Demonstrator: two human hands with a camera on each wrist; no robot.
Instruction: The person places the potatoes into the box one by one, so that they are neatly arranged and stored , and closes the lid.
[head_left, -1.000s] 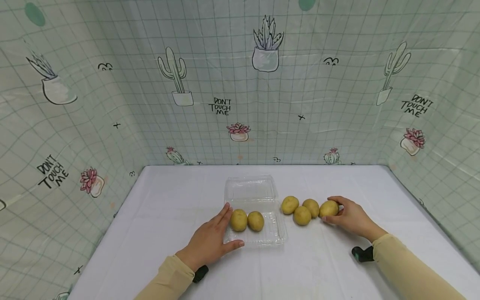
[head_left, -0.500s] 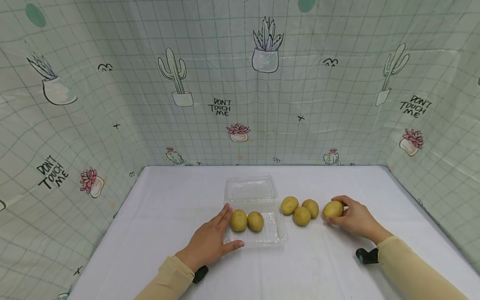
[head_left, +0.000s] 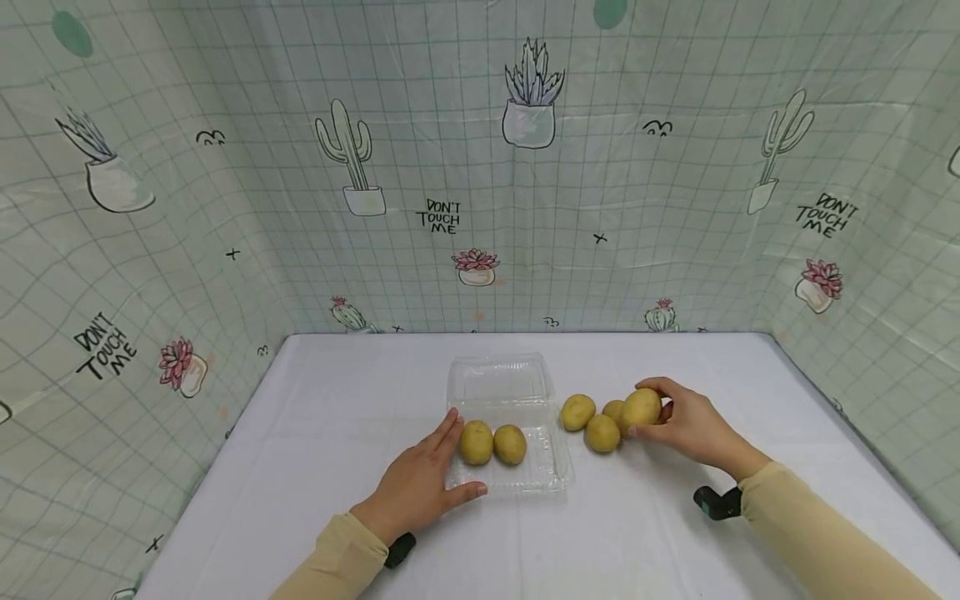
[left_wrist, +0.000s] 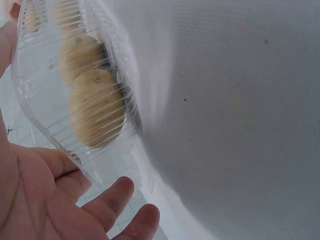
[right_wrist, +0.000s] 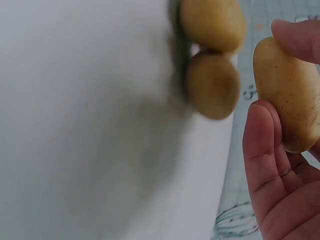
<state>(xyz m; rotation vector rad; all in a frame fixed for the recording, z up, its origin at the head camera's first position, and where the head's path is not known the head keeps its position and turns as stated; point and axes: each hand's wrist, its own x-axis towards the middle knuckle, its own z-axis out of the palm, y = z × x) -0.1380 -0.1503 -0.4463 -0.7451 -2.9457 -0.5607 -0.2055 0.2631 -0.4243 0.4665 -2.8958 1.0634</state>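
Note:
An open clear plastic clamshell box (head_left: 543, 475) lies on the table, its lid folded back. Two potatoes, one at the left (head_left: 476, 442) and one beside it (head_left: 510, 445), sit in its base. My left hand (head_left: 420, 487) touches the box's left side with fingers spread and thumb along the front; in the left wrist view the potatoes show through the ribbed wall (left_wrist: 47, 135). Between thumb and fingers, my right hand (head_left: 697, 427) pinches a potato (right_wrist: 287, 95), raised off the table. In the head view it partly covers another potato (head_left: 612, 409).
Two more loose potatoes, one nearer the box (head_left: 578, 412) and one in front (head_left: 602, 434), lie right of it. A white cloth covers the table (head_left: 337, 392). Patterned curtains (head_left: 420, 125) stand at the back and both sides. Dark devices (head_left: 717, 503) sit at the wrists.
My right hand has drawn the potato rightward from the group, then lifted it and brought it back left over the others. My left hand has stayed at the box.

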